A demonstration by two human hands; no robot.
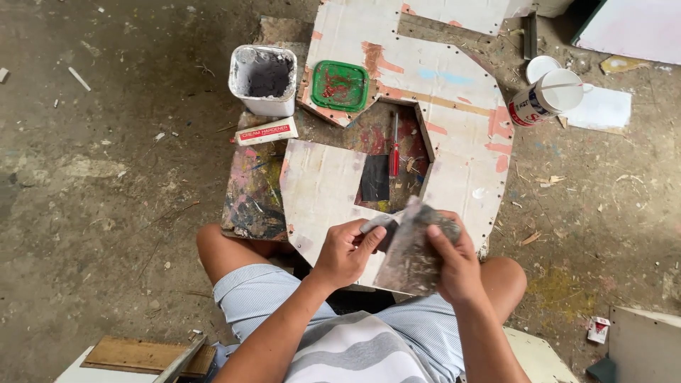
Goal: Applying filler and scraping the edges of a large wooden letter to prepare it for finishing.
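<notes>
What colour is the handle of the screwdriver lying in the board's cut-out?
Red; the screwdriver shows best in the head view, the only one.

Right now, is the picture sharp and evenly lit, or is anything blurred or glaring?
Head view: soft, even daylight, with no hard shadows; the white tub and red screwdriver look crisp; the grey scraper between the left hand and right hand looks slightly smeared; no strong glare.

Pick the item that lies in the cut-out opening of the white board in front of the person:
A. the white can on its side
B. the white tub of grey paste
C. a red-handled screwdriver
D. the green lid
C: the red-handled screwdriver lies inside the opening of the white board, while the green lid rests on the board's upper left part.
</notes>
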